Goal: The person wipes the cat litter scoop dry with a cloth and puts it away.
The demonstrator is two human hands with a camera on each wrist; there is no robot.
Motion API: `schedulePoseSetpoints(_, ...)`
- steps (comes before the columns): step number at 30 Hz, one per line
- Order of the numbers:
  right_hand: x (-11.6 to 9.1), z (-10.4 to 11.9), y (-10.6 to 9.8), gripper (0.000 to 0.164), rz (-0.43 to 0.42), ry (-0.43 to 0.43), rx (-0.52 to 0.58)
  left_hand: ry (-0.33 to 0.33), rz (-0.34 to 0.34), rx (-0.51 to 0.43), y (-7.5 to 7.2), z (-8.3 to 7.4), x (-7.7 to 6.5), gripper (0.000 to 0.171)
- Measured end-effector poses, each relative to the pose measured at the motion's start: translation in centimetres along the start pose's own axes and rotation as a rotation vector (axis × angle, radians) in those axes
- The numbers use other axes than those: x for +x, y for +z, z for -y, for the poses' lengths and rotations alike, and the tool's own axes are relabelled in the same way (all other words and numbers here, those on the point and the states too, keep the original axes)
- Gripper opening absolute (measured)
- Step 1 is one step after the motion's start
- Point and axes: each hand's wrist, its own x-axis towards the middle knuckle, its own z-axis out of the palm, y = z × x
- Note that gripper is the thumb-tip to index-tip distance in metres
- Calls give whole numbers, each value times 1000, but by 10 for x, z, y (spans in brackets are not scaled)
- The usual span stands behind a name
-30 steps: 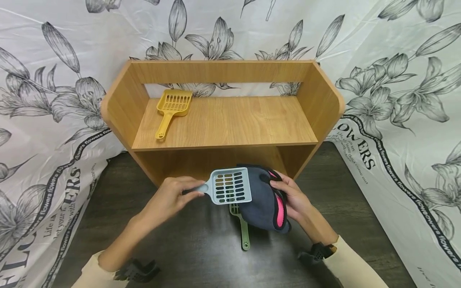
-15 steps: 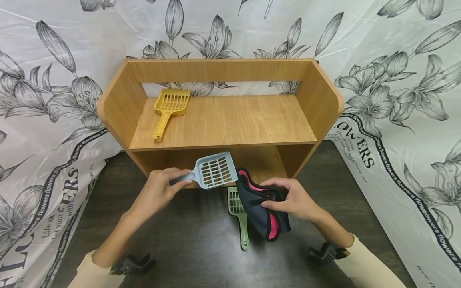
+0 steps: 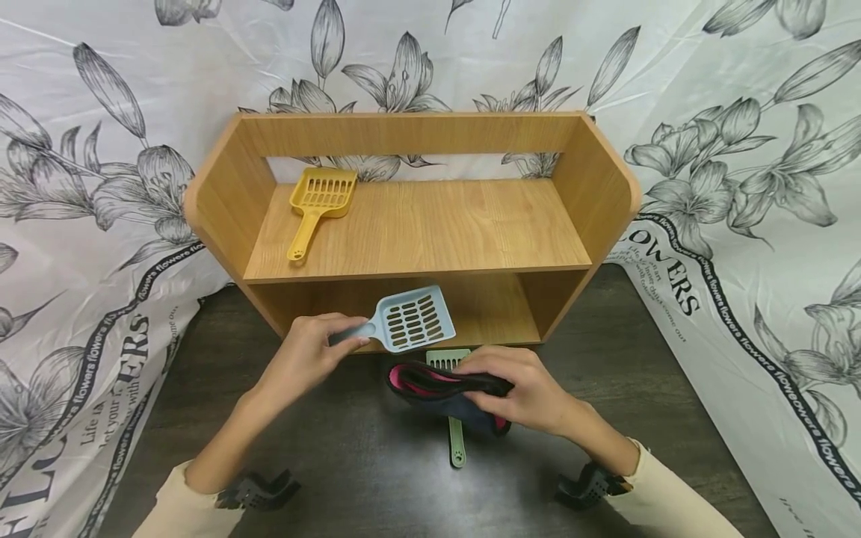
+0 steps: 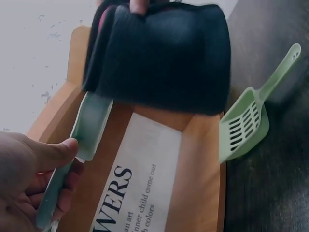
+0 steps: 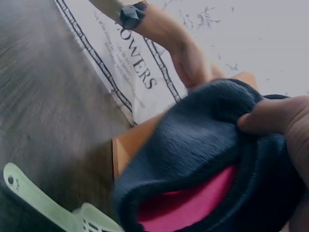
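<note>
My left hand (image 3: 311,347) grips the handle of a light blue litter scoop (image 3: 413,320), whose slotted head points right, in front of the shelf's lower opening. With thumb and fingers my right hand (image 3: 525,385) pinches a folded dark blue cloth (image 3: 444,403) with black edging and pink lining. The fleecy cloth (image 5: 193,140) fills much of the right wrist view, its pink lining showing in a gap. Below it a green litter scoop (image 3: 457,442) lies on the dark table, its middle hidden by the cloth in the head view. The green litter scoop (image 4: 246,121) shows whole in the left wrist view.
A wooden two-level shelf (image 3: 417,232) stands at the back of the table. On its upper board, at the left, lies a yellow litter scoop (image 3: 324,198). White flower-printed sheeting (image 3: 740,149) hangs behind and spreads along both sides of the dark table (image 3: 377,486).
The cloth has swung left and been turned, now edge-on over the green scoop. The blue scoop first moved left and up, away from the cloth, then slightly back right.
</note>
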Motion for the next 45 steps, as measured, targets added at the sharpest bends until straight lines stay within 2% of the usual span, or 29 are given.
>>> schedulePoseSetpoints(3, 4, -2, 10, 23, -92, -87, -82, 7, 17, 7, 2, -4, 3, 27)
schedulePoseSetpoints(6, 8, -3, 20, 17, -160, -150, -152, 21, 29, 15, 4, -7, 5, 26)
schedulePoseSetpoints(11, 15, -1, 34, 15, -246, -189, -249, 54, 42, 37, 10, -11, 8, 26)
schedulePoseSetpoints(18, 17, -1, 41, 14, -374, -145, -419, 78, 22, 58, 13, -14, 7, 26)
schedulePoseSetpoints(27, 2, -10, 26, 14, -466, -32, -433, 23, 25, 47, 5, -16, 3, 28)
schedulePoseSetpoints(34, -13, -18, 6, 28, -510, 101, -441, -5, 21, 37, -1, -9, -2, 27)
schedulePoseSetpoints(37, -17, -20, -1, 31, -508, 122, -452, -19, 9, 46, -3, -4, -5, 26)
schedulePoseSetpoints(40, -18, -20, -3, 25, -454, 73, -439, -37, -10, 63, -4, 1, -7, 25)
schedulePoseSetpoints(45, -13, -17, 8, 14, -322, -90, -384, -71, -41, 83, -1, 6, -7, 25)
